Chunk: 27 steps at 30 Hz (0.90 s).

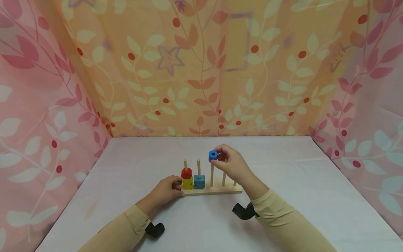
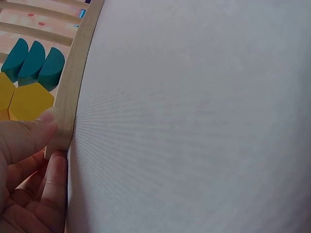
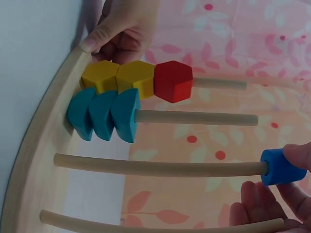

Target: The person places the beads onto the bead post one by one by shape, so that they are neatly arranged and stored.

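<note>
My right hand (image 1: 233,164) pinches a blue bead (image 1: 213,156) between thumb and fingers, at the top of the third peg. In the right wrist view the peg's tip meets the hole of the blue bead (image 3: 277,167). My left hand (image 1: 165,189) grips the left end of the wooden peg stand (image 1: 217,191), thumb on top of the base. On the leftmost peg a red hexagonal bead (image 1: 186,173) sits above two yellow hexagonal beads (image 3: 135,78). Three teal half-round beads (image 3: 102,115) are stacked on the second peg. Bare pegs rise further right, partly behind my right hand.
The stand rests on a table with a white cloth (image 1: 132,154). Leaf-patterned curtains (image 1: 201,70) enclose the back and both sides. A black curved piece (image 1: 155,230) hangs at the left wrist, and another black piece (image 1: 243,211) at the right.
</note>
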{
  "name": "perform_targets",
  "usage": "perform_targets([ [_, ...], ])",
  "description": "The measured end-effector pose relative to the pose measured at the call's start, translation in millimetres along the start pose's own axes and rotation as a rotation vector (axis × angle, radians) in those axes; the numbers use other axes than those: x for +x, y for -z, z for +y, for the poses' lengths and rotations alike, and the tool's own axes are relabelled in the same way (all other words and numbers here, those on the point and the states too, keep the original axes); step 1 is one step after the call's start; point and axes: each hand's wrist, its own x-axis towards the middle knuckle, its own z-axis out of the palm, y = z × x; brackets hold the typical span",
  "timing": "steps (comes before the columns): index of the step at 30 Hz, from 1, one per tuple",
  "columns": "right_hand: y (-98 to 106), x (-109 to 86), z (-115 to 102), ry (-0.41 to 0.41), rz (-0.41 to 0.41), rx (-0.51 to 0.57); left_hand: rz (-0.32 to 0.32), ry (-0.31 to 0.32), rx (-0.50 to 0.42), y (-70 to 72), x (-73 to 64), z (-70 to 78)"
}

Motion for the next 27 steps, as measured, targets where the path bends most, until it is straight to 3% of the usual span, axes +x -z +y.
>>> perform_targets([
  [19,-18,-3.3,20,-0.112,0.094,0.066,0.013,-0.019,-0.001,-0.8,0.7,-2.7],
  [27,-26,-6.9,34,-0.177,0.124,0.134,0.024,0.021,0.004,0.2,0.1,1.7],
])
